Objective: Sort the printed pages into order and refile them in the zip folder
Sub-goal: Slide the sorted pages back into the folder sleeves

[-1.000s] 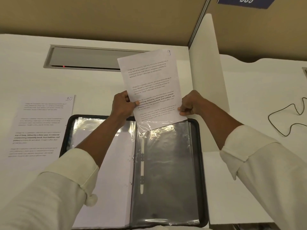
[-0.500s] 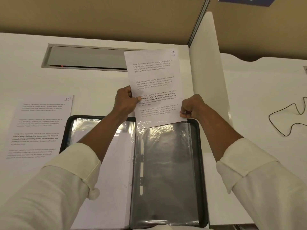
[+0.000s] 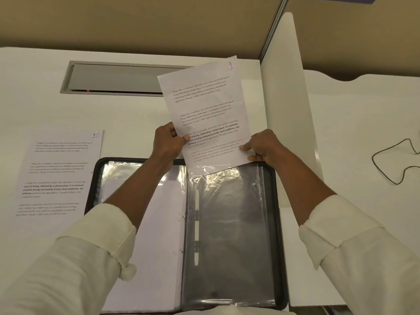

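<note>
A printed page marked 9 stands tilted above the top edge of the open black zip folder. My left hand pinches the page's left edge, thumb on the print. My right hand grips its lower right corner. The page's bottom edge sits in the mouth of a clear plastic sleeve on the folder's right half. White filed pages lie in sleeves on the left half. A loose page marked 10 lies flat on the desk left of the folder.
The white desk has a grey cable flap set in at the back. A white divider panel rises right of the folder. A thin black cable loops on the neighbouring desk at far right.
The page has swung, its top tilting back to the right, while both hands keep their hold. Its bottom edge stays at the sleeve's mouth.
</note>
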{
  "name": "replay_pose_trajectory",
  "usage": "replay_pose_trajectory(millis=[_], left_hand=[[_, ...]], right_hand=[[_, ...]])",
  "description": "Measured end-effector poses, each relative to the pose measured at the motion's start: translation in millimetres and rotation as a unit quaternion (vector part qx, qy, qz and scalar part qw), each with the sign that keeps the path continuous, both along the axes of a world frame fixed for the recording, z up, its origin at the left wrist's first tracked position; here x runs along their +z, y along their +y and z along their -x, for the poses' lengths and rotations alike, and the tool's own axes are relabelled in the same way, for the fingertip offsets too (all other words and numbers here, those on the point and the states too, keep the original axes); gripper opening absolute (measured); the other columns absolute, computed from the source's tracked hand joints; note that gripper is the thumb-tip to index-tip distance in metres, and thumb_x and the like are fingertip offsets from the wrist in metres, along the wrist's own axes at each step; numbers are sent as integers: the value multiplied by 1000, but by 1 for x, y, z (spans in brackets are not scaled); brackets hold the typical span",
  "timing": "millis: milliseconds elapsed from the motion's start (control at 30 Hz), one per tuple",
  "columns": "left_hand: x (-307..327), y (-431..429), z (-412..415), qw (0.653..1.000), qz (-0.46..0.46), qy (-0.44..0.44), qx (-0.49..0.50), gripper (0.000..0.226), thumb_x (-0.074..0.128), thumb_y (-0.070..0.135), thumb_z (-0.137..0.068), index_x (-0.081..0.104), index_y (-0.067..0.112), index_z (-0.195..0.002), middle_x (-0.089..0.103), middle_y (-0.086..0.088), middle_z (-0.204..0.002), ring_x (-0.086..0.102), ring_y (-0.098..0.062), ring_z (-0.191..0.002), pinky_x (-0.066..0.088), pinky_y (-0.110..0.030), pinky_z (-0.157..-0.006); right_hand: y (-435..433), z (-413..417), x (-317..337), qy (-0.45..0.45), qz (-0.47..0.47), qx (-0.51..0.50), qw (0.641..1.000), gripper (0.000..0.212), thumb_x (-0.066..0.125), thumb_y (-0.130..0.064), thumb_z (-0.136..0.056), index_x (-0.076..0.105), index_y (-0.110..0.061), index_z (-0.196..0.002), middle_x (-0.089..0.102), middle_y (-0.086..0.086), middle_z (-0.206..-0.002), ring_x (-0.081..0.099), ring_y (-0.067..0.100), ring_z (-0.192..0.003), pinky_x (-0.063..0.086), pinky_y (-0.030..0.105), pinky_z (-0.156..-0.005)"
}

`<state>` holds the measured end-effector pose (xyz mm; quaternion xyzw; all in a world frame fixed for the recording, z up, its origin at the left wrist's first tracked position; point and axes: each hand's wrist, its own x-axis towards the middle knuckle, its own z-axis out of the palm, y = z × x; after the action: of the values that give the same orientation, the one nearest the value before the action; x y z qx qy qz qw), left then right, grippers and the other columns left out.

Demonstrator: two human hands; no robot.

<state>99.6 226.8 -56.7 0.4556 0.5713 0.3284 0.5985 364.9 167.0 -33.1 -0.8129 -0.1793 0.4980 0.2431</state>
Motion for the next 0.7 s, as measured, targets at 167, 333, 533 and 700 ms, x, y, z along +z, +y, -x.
replay_pose_trajectory(millis=[167, 333, 533, 700], left_hand=[[-1, -3, 1, 1000, 1, 1, 5, 39, 74, -8, -91, 72, 9, -126, 79, -1, -114, 77, -17, -102, 64, -35, -86], [1, -2, -3, 999, 22, -24, 13, 32, 79, -4, -89, 75, 12, -117, 80, -1, -110, 77, -19, -101, 63, -35, -88], [6, -1, -8, 999, 26, -37, 12, 29, 78, -4, -89, 76, 15, -111, 81, 0, -107, 78, -17, -98, 63, -32, -84], [6, -1, -6, 999, 25, -37, 14, 33, 76, -5, -90, 76, 17, -115, 81, 2, -109, 78, -14, -98, 62, -26, -79]], right_hand=[[-9, -2, 2, -30, -8, 103, 994, 40, 92, 4, -73, 73, -1, -108, 74, 8, -107, 71, 26, -96, 62, 28, -63], [-10, -9, -5, -55, -13, 148, 987, 31, 92, 5, -72, 73, -6, -95, 75, 13, -103, 73, 30, -93, 65, 43, -79], [-12, -13, -19, -87, -8, 171, 981, 44, 81, 0, -84, 66, 7, -125, 71, 23, -122, 72, 34, -105, 61, 48, -95], [-13, -15, -20, -116, -20, 197, 973, 50, 91, -11, -79, 72, 2, -123, 74, 18, -119, 72, 34, -108, 59, 50, -98]])
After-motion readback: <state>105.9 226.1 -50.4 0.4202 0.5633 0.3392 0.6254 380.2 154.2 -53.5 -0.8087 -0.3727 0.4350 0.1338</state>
